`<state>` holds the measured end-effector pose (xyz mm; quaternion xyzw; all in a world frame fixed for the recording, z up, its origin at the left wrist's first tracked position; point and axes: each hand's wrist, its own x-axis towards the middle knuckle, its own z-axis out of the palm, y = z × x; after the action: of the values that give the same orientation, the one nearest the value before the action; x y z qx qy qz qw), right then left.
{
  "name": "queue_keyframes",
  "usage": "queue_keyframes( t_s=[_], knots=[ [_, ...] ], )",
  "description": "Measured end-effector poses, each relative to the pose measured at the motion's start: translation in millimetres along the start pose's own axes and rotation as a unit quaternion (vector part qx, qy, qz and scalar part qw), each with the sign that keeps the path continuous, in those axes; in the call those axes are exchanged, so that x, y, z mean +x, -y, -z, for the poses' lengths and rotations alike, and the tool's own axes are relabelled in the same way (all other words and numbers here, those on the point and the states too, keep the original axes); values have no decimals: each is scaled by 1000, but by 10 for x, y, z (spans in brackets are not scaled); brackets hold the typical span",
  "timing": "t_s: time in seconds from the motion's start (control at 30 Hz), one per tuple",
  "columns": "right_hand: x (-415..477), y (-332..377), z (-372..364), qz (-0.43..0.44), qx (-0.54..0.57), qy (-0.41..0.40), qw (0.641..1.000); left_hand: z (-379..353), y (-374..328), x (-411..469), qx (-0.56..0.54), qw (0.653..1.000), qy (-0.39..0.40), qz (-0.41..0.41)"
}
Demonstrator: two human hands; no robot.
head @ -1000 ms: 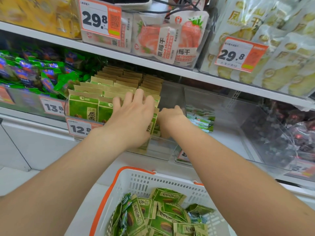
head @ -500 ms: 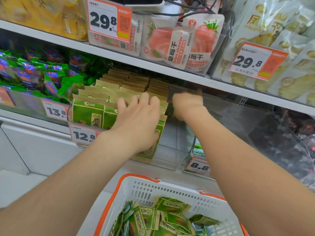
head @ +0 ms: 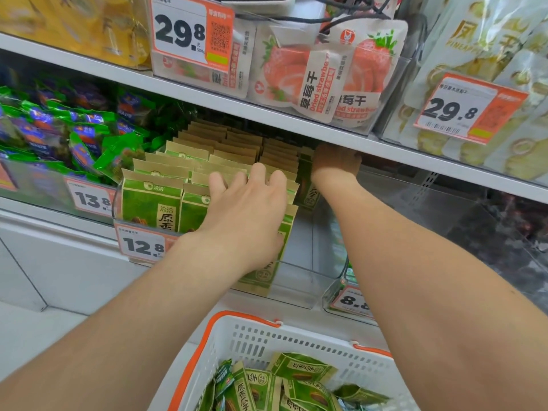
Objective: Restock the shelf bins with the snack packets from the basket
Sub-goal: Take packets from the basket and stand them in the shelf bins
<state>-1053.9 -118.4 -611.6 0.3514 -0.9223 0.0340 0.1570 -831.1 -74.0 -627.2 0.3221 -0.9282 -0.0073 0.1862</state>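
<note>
L hand (head: 246,212) flat, spread; R hand (head: 336,161) fwd, grip unclear.

Bright, soft light is coming from above, so the upper shelf (head: 207,96) is shading the right hand (head: 336,160) and the back packets (head: 237,137), while the left hand (head: 249,209) is sitting evenly lit. The clear bin (head: 430,203) on the right is catching milky glare. The wide lens is bowing the shelf line, and the yellow bags (head: 74,25) and pineapple bags (head: 489,40) in the top corners are smearing out.

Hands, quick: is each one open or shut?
Left hand: open, flat on the packets.
Right hand: cannot tell, fingers hidden deep in the bin.
</note>
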Motion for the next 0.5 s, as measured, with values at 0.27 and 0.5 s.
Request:
queue_keyframes(
  t_s=[0.27, 0.5],
  knots=[
    [18, 8, -65, -13, 21, 10, 1000, 2, -18, 12, 4, 1000, 8, 5],
    [-305, -116, 43, -15, 3, 74, 997, -12, -110, -110, 30, 998, -48, -7]
  ],
)
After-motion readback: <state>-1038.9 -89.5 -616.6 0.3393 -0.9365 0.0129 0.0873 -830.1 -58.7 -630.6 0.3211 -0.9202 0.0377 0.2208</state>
